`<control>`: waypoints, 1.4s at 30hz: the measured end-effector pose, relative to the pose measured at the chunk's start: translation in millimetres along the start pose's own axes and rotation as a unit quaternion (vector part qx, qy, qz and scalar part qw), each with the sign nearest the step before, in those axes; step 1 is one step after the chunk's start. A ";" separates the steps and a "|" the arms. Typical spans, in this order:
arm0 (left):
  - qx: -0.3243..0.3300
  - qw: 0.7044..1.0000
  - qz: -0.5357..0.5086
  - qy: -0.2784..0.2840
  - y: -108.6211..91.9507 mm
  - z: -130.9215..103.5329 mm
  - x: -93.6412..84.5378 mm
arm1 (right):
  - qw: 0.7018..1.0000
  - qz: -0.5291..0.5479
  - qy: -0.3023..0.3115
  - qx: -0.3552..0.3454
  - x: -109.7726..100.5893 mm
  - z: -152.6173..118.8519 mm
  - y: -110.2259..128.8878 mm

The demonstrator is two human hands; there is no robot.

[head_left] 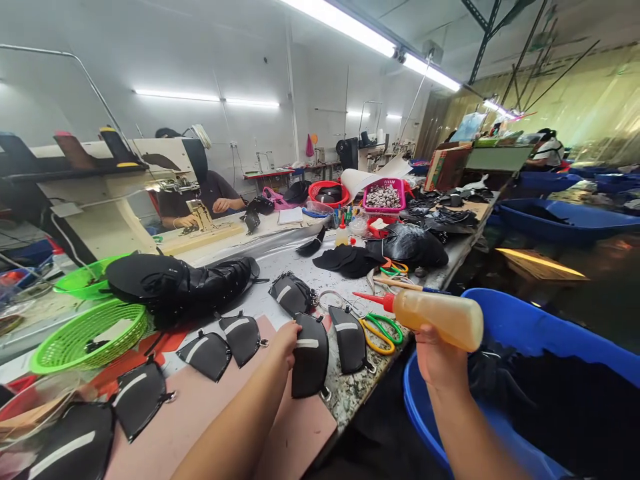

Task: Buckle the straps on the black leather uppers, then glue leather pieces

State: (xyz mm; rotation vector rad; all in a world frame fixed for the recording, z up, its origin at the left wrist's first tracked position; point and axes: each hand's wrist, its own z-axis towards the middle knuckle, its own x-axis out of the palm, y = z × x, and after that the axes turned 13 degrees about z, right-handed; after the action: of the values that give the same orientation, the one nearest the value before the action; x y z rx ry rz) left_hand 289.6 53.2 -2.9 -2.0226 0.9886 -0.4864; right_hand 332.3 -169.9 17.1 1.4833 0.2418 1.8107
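My right hand [435,353] is wrapped round a squeeze bottle [440,317] of amber liquid. The bottle lies nearly level, its red pointed nozzle aimed left over the table. With fingers bent at its left edge, my left hand [289,337] grips a black leather-like piece [313,370] that has a pale strip across it and a metal ring at its lower corner. Similar pieces lie around it: one [350,347] to the right, a small stack [293,293] behind, and several to the left, among them one [139,397] on a pink board [200,427].
Scissors with green and yellow handles [383,333] lie beneath the nozzle. Green baskets [95,337] and a heap of black parts [185,283] stand left. A blue tub [435,417] holds dark material at right. Behind a sewing machine [150,167] sits a co-worker [215,183].
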 end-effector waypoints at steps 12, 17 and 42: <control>-0.028 0.975 -0.218 -0.027 9.5 -6.5 46.7 | 1.000 -0.005 -0.010 0.022 -6.3 6.1 -1.7; -0.058 0.976 -0.209 -0.021 32.9 -7.8 60.8 | 0.999 -0.016 -0.025 0.032 -11.8 3.0 -4.3; 0.097 0.989 -0.016 -0.106 -26.0 72.0 -8.1 | 0.996 0.022 -0.005 0.085 -18.3 -6.2 -21.7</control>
State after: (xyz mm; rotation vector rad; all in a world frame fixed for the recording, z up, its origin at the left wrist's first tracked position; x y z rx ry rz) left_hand 342.2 105.0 -24.8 -1.8722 0.7521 -0.3606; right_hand 336.6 -165.1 -11.3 1.6251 0.3683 1.8564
